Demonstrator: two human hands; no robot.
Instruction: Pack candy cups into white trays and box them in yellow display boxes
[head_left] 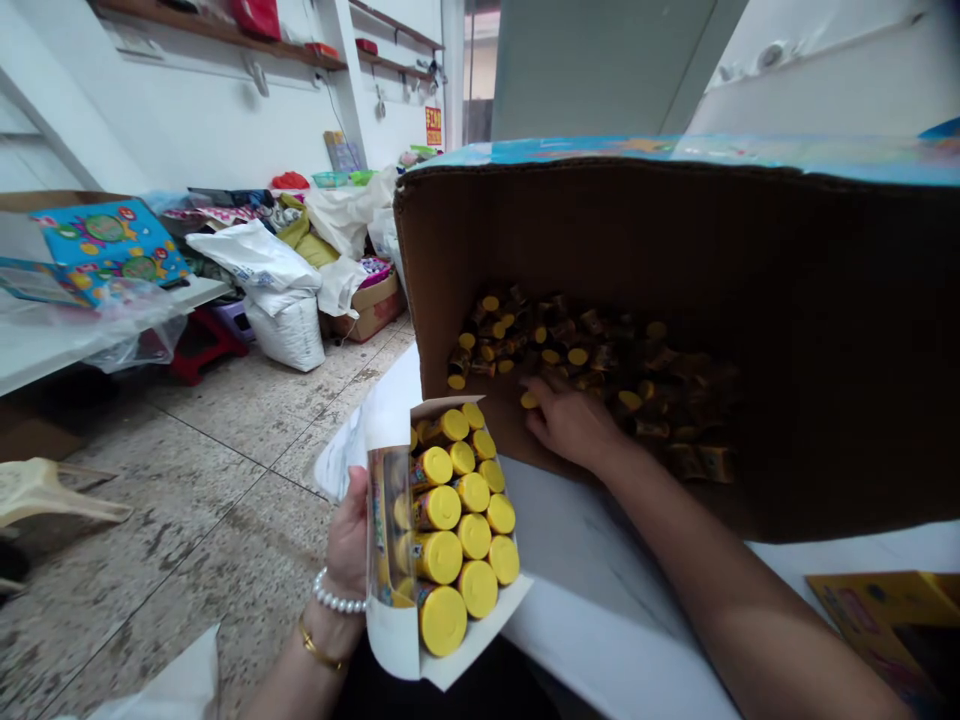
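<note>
My left hand [349, 535], with a pearl bracelet and a gold bangle at its wrist, grips the side of a small white display box [393, 640]. The box has a clear window and raised flaps. Rows of small tubs with yellow lids [474, 537] stand packed inside it. Inside a large cardboard carton [600, 220] lying on its side, my right hand [568, 422] has its fingers closed around a yellow-lidded tub [529, 400]. Many loose tubs [577, 356] lie heaped behind and beside that hand, the deeper ones in shadow.
The carton opens towards me on a white marbled table [555, 530]. A yellow printed box [877, 620] lies at the right front. On the left, another table [45, 345] carries a blue printed carton [112, 245]. White sacks [281, 310] and a red stool [206, 345] stand on the floor.
</note>
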